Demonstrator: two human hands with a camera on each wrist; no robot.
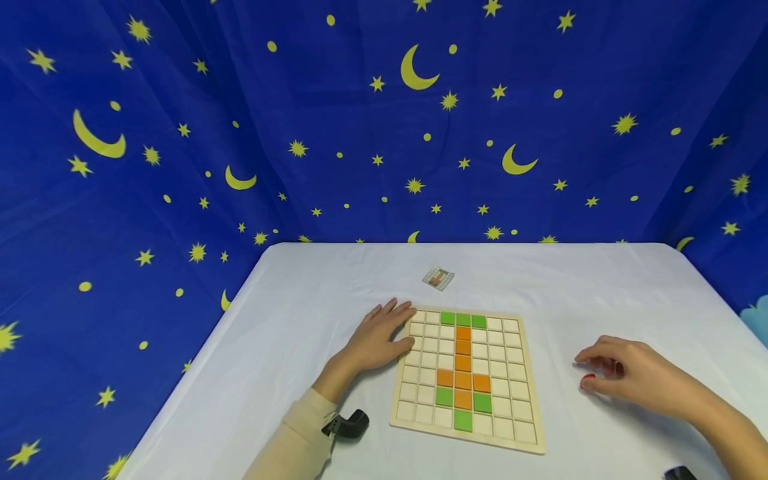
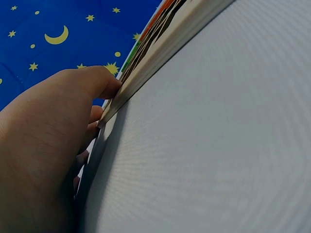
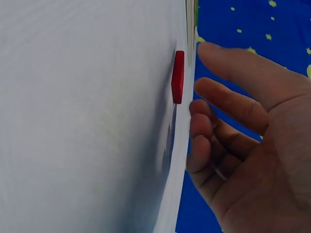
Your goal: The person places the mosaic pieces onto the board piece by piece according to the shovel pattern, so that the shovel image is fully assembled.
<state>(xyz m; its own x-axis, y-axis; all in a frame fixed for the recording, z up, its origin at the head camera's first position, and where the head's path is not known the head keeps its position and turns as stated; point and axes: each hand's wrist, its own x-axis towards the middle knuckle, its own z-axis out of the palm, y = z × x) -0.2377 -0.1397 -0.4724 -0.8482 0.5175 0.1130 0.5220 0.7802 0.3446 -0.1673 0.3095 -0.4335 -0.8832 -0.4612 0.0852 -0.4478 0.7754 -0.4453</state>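
A square wooden grid board (image 1: 517, 391) lies at the middle front of the table, with orange tiles (image 1: 463, 363) and green tiles (image 1: 463, 421) forming an upright figure in its cells. My left hand (image 1: 375, 337) rests at the board's left edge, thumb and fingertips touching the rim, fingers fairly straight. Off to the right of the board, my right hand (image 1: 630, 373) hovers low with fingers loosely bent. Close by its thumb is a red tile (image 3: 178, 77). In the right wrist view this tile appears on the white cloth, apart from the fingertips.
Behind the board lies a small printed card (image 1: 439, 278) with a grid picture. White cloth (image 1: 324, 287) covers the table. Blue star-and-moon curtains (image 1: 360, 120) enclose the back and sides. A black wrist mount (image 1: 351, 425) sits on the left forearm.
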